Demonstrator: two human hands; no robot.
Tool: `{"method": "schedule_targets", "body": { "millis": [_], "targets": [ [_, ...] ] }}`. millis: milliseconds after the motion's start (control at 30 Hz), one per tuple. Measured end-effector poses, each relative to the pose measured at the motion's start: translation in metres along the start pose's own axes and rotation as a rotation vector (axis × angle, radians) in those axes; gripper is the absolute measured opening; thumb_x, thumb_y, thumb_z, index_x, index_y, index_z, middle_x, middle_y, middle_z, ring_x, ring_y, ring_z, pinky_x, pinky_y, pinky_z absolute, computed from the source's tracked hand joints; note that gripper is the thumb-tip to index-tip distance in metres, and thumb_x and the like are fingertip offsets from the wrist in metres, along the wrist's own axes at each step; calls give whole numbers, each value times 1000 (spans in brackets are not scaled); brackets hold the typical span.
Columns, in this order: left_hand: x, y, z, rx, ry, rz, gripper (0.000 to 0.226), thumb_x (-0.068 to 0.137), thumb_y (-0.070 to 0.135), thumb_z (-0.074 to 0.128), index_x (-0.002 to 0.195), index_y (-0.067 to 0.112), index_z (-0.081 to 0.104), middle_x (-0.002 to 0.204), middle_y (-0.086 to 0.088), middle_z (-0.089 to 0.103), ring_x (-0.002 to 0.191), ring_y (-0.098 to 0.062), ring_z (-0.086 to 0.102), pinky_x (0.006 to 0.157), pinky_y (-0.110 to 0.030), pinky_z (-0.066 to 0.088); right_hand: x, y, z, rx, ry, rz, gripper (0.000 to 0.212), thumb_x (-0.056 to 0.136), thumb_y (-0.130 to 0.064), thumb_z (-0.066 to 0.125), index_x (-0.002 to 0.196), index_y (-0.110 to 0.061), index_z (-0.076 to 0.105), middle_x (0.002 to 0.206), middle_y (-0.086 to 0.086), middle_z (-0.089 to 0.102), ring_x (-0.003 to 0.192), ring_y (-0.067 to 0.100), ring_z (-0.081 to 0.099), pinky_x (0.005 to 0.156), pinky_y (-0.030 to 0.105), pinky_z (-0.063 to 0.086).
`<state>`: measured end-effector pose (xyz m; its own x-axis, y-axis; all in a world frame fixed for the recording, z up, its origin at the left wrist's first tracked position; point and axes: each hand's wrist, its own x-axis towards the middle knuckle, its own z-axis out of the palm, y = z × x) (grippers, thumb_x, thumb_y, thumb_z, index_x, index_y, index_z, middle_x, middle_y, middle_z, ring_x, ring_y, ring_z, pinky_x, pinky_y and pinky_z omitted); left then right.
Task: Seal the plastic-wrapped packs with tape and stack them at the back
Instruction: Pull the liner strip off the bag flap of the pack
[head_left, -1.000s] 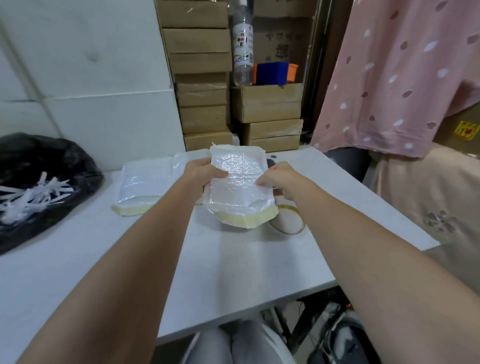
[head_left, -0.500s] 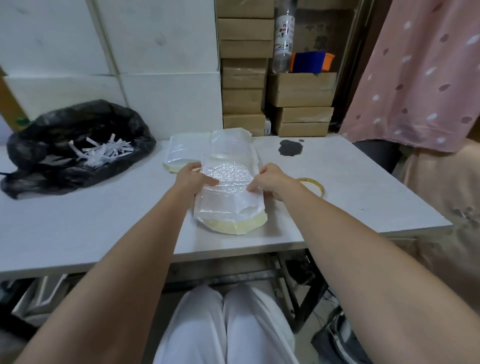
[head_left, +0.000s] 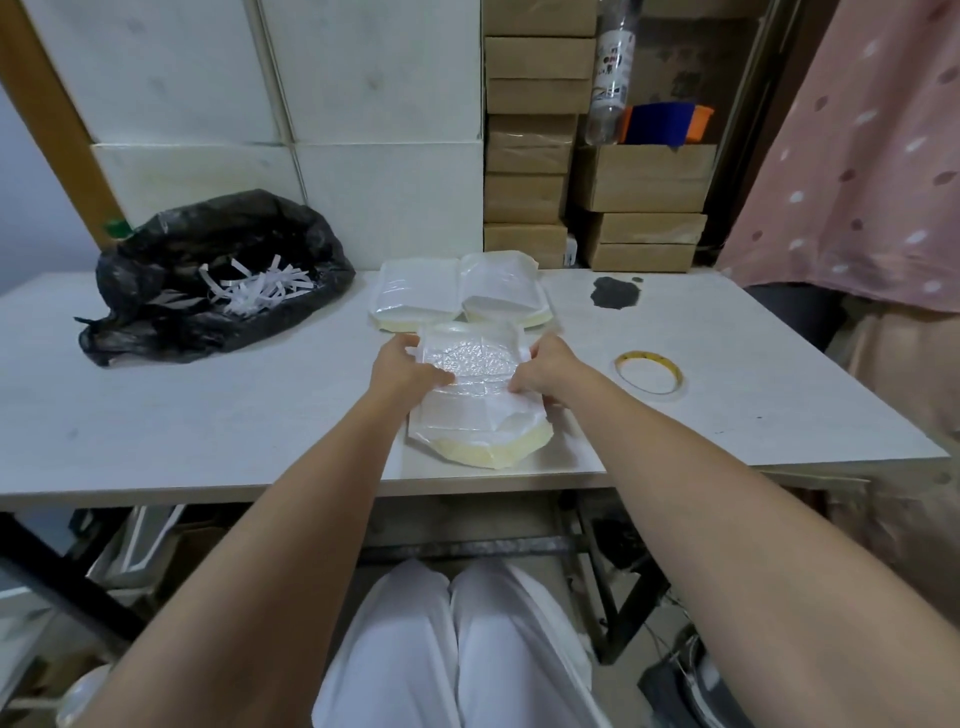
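The fingers of the left hand (head_left: 402, 366) and right hand (head_left: 545, 366) curled over the two sides of the near pack (head_left: 475, 400), thumbs pressed on top, probably to keep the loose wrap folded down and taut for taping. The pack lay flat on the table (head_left: 208, 415) near its front edge, clear crinkled film over a pale yellow block. Two more packs (head_left: 457, 293) sat behind it, the tape roll (head_left: 649, 374) to its right.

white table (head_left: 260, 415) bearing packs (head_left: 457, 291), tape roll (head_left: 649, 375), black bag (head_left: 218, 280).
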<state>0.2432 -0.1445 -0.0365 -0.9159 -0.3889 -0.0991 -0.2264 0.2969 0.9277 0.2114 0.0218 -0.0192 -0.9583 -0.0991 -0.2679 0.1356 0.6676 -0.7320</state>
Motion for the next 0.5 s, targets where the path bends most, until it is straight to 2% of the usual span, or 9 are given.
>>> {"method": "schedule_targets", "body": {
  "millis": [100,167,200,267,333,400,500],
  "targets": [
    [3,-3,3,136,11,23,64,74,14,77,129,9,45,124,-10,57,96,-23,57,72,-26,42,1,-4,3,-34,10,18,45,80,-4,64,117,-2,38,92,8,42,83,25,48,57,30,40],
    [4,-1,6,278,15,69,62,77,18,74,129,5,44,125,-10,54,110,-27,55,77,-27,40,1,-7,5,-111,31,11,32,81,-3,60,103,-4,38,81,6,41,71,24,49,49,28,38],
    [5,0,8,363,14,98,58,78,20,72,126,4,46,123,-10,55,113,-28,54,78,-29,40,1,-8,6,-159,44,5,27,81,-3,59,98,-5,38,82,7,42,70,24,48,48,27,37],
    [7,0,10,552,27,148,55,77,27,70,122,5,47,121,-11,54,114,-30,53,81,-34,44,1,-10,7,-281,67,-10,23,81,-7,60,91,-7,40,90,7,46,81,25,49,56,28,40],
    [5,-7,10,673,96,170,64,78,38,71,125,4,44,125,-14,46,118,-31,46,88,-38,43,-1,-8,3,-425,103,-33,25,81,-18,65,84,-10,41,86,4,47,86,24,49,66,29,40],
    [1,-21,8,619,167,207,70,77,46,70,128,6,44,129,-15,41,121,-31,40,96,-38,40,-2,0,-3,-442,121,-57,34,79,-30,69,91,-11,43,89,2,47,87,22,49,67,28,38],
    [-3,-36,4,502,156,380,56,82,36,67,131,16,50,134,-11,40,124,-28,38,101,-35,37,0,25,-7,-268,133,-145,55,76,-39,72,115,-10,46,106,4,47,95,22,51,73,28,40]
  ]
}}
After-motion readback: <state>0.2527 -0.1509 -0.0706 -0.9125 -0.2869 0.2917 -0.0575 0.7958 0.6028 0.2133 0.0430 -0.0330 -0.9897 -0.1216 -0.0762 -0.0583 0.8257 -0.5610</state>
